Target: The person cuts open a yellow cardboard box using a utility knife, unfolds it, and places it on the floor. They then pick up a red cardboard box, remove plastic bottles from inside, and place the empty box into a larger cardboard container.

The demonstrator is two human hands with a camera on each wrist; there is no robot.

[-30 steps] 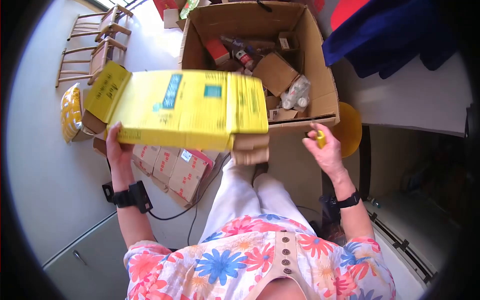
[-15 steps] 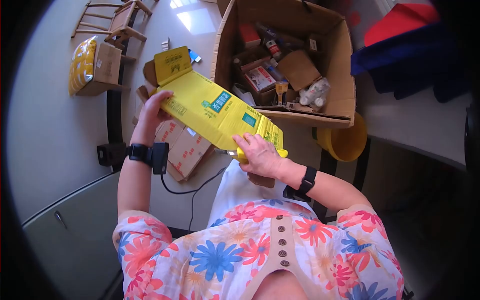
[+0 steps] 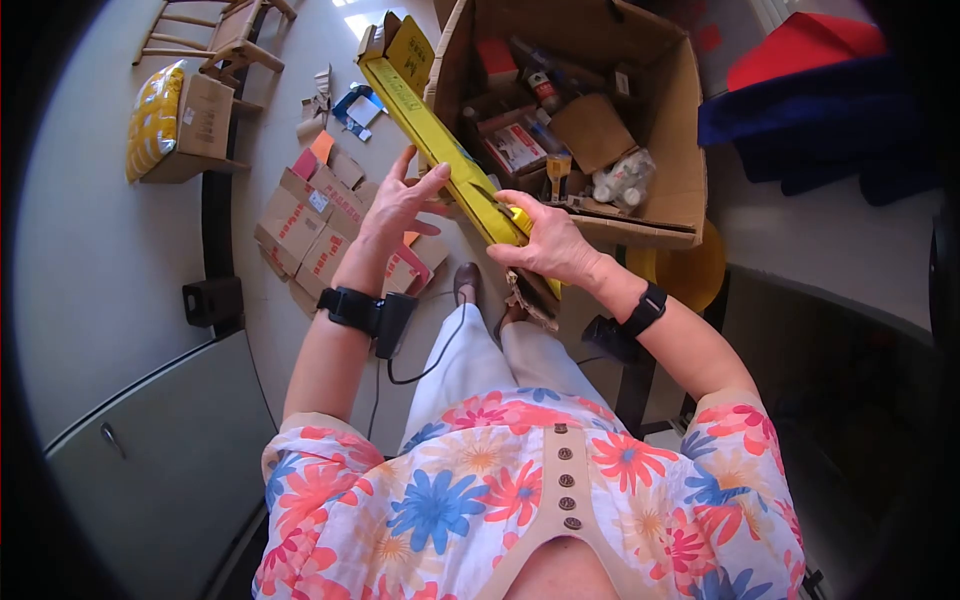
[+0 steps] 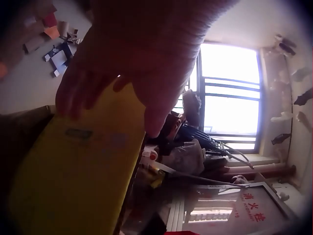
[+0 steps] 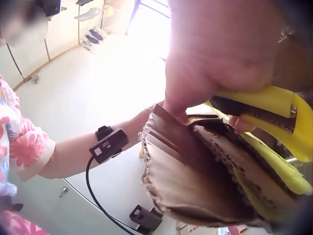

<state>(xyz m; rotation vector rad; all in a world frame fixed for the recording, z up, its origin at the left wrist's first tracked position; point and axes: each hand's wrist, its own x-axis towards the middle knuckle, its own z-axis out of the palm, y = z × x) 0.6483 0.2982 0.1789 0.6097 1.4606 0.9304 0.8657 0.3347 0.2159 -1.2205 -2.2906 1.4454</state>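
Note:
A long, flattened yellow carton (image 3: 440,135) stands slanted on its narrow side between my hands in the head view. My right hand (image 3: 550,243) pinches its near end, thumb on one side and fingers on the other. That same hand also holds a yellow-handled box cutter (image 5: 264,105), partly hidden behind the fingers. Torn brown cardboard flaps (image 5: 186,181) spread from this end in the right wrist view. Fingers extended, my left hand (image 3: 390,215) lies against the carton's left side. In the left wrist view its fingers overlap the yellow face (image 4: 78,166).
A big open cardboard box (image 3: 668,190) ahead contains bottles, small boxes and cardboard pieces. Flattened brown cartons (image 3: 310,235) lie on the floor at left. A yellow bucket (image 3: 708,272) stands right of the box, a wooden chair (image 3: 235,35) far left.
The carton has turned from broad face up onto its narrow side, its far end swinging toward the big box. My left hand has moved right and loosened from gripping the far end.

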